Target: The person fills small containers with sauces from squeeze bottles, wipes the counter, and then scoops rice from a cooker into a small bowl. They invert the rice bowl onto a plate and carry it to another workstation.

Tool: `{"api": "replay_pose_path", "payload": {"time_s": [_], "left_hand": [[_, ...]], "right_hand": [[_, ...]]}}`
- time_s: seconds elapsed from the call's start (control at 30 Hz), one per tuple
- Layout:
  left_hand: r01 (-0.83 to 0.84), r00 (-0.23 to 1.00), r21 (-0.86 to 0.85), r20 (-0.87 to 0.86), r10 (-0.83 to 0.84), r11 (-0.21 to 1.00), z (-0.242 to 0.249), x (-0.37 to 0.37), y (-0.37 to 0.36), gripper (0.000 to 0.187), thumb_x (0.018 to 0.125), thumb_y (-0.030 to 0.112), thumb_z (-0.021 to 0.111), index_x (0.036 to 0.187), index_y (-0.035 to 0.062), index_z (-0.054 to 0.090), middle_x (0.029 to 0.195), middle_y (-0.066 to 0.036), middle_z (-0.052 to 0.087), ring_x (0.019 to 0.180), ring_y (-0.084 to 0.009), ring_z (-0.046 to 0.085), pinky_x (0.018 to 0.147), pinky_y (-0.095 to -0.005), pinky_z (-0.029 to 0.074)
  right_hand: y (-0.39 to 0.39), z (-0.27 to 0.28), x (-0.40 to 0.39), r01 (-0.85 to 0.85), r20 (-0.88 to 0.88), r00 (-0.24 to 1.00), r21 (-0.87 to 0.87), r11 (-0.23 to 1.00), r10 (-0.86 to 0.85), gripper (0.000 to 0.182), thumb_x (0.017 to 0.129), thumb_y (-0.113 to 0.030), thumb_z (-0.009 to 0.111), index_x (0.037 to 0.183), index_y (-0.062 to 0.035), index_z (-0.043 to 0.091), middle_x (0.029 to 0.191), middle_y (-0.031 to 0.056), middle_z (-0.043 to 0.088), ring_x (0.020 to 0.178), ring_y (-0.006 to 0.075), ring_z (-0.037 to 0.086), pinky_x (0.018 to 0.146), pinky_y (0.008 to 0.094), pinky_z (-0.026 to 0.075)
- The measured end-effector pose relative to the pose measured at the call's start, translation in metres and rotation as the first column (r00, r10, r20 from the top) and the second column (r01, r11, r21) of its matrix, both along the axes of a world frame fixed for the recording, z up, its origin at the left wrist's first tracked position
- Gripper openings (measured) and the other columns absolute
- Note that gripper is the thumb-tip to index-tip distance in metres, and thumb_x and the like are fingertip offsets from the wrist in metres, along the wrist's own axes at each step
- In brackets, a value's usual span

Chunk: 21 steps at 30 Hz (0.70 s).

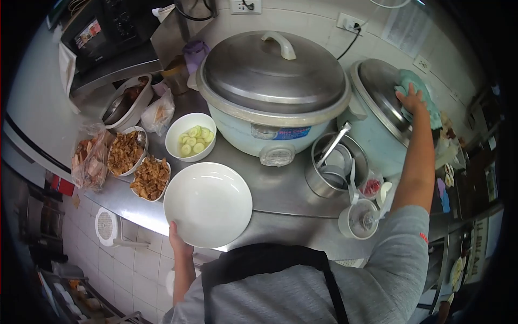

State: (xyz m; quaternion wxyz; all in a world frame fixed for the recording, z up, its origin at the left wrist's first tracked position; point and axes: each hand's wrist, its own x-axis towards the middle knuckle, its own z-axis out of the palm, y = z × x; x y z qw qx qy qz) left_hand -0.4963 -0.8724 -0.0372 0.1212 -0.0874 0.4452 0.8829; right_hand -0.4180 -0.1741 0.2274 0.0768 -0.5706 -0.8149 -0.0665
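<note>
My left hand (180, 239) grips the near left rim of a wide, white, shallow bowl (208, 202) with nothing in it. To the far right, my right arm is stretched out and my right hand (414, 101) grasps a green cloth (423, 89). That cloth lies against the metal lid (380, 86) of the right-hand rice cooker (372, 137); its fingertips press into the fabric. A larger rice cooker (232, 121) with a closed steel lid (243, 65) stands between my hands at the back.
Left of the bowl are sliced cucumbers in a bowl (171, 146), two containers of brown shredded food (150, 181), and plastic bags (90, 162). A steel pot (318, 183) with utensils and a white cup (345, 227) stand on the right. A stool (107, 227) is below.
</note>
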Motion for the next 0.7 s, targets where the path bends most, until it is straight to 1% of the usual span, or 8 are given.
{"api": "replay_pose_path", "payload": {"time_s": [0.03,0.13,0.2,0.27,0.3,0.33,0.4,0.7], "left_hand": [[-0.008,1.000,-0.005,0.010,0.008,1.000,-0.001,-0.002,0.000,0.059,0.083,0.041,0.048,0.126,0.0030,0.032,0.119,-0.012,0.044,0.107,-0.0277,0.045,0.090,-0.0395,0.038],[0.008,0.999,-0.007,0.040,-0.008,1.000,-0.014,-0.014,-0.004,0.059,0.083,0.042,0.047,0.125,0.0027,0.033,0.119,-0.012,0.045,0.107,-0.0283,0.046,0.089,-0.0399,0.039],[0.045,0.998,0.017,0.044,-0.046,0.999,-0.028,-0.021,-0.006,0.058,0.084,0.043,0.044,0.125,0.0037,0.035,0.119,-0.012,0.047,0.106,-0.0291,0.047,0.088,-0.0407,0.040],[0.067,0.996,0.013,0.058,-0.068,0.998,-0.026,-0.025,-0.003,0.058,0.084,0.044,0.042,0.125,0.0041,0.035,0.119,-0.012,0.047,0.106,-0.0293,0.047,0.089,-0.0407,0.039],[0.080,0.994,0.011,0.068,-0.080,0.997,-0.025,-0.025,-0.003,0.058,0.084,0.044,0.042,0.125,0.0043,0.035,0.119,-0.013,0.047,0.106,-0.0294,0.047,0.089,-0.0408,0.039],[0.087,0.992,0.012,0.092,-0.088,0.996,-0.024,-0.025,-0.003,0.057,0.085,0.044,0.041,0.125,0.0042,0.035,0.119,-0.013,0.047,0.106,-0.0295,0.047,0.089,-0.0407,0.039],[0.097,0.986,0.013,0.137,-0.098,0.995,-0.023,-0.024,-0.005,0.057,0.085,0.044,0.040,0.125,0.0039,0.035,0.118,-0.013,0.047,0.106,-0.0296,0.047,0.089,-0.0407,0.039],[0.120,0.991,-0.005,0.056,-0.119,0.993,-0.043,-0.029,-0.013,0.053,0.088,0.039,0.037,0.126,0.0035,0.032,0.119,-0.013,0.046,0.106,-0.0287,0.047,0.088,-0.0395,0.039]], "right_hand": [[-0.033,0.014,-0.009,0.078,0.049,0.996,0.013,0.997,-0.078,0.078,0.072,-0.060,0.049,0.134,-0.0205,0.025,0.138,0.0140,0.025,0.124,0.0351,0.027,0.098,0.0509,0.024],[-0.058,0.054,-0.054,-0.222,0.194,0.954,-0.064,0.973,0.231,0.064,0.075,-0.054,0.050,0.119,-0.0073,0.048,0.121,0.0175,0.047,0.114,0.0295,0.044,0.093,0.0397,0.035],[-0.103,0.057,-0.104,-0.569,-0.070,0.820,0.007,0.822,0.568,0.054,0.077,-0.051,0.049,0.079,0.0000,0.064,0.084,0.0200,0.062,0.083,0.0311,0.059,0.074,0.0387,0.044],[-0.160,0.049,-0.158,-0.762,-0.424,0.620,-0.123,0.636,0.660,0.061,0.076,-0.056,0.046,0.073,0.0031,0.061,0.068,0.0176,0.060,0.069,0.0308,0.058,0.066,0.0412,0.043],[-0.188,0.049,-0.183,-0.743,-0.356,0.657,-0.155,0.652,0.664,0.064,0.075,-0.058,0.044,0.079,0.0025,0.062,0.077,0.0186,0.061,0.077,0.0297,0.059,0.069,0.0387,0.044],[-0.191,0.038,-0.215,-0.796,-0.211,0.587,0.026,0.605,0.782,0.064,0.075,-0.059,0.043,0.088,0.0005,0.063,0.091,0.0182,0.061,0.089,0.0282,0.058,0.075,0.0360,0.044],[-0.229,0.039,-0.243,-0.713,-0.179,0.700,-0.126,0.689,0.692,0.059,0.077,-0.056,0.044,0.097,-0.0032,0.062,0.104,0.0153,0.058,0.098,0.0275,0.055,0.081,0.0350,0.043],[-0.244,0.045,-0.267,-0.604,-0.004,0.796,0.056,0.795,0.605,0.033,0.081,-0.027,0.044,0.098,-0.0063,0.062,0.105,0.0116,0.059,0.098,0.0266,0.056,0.081,0.0372,0.043]]}}
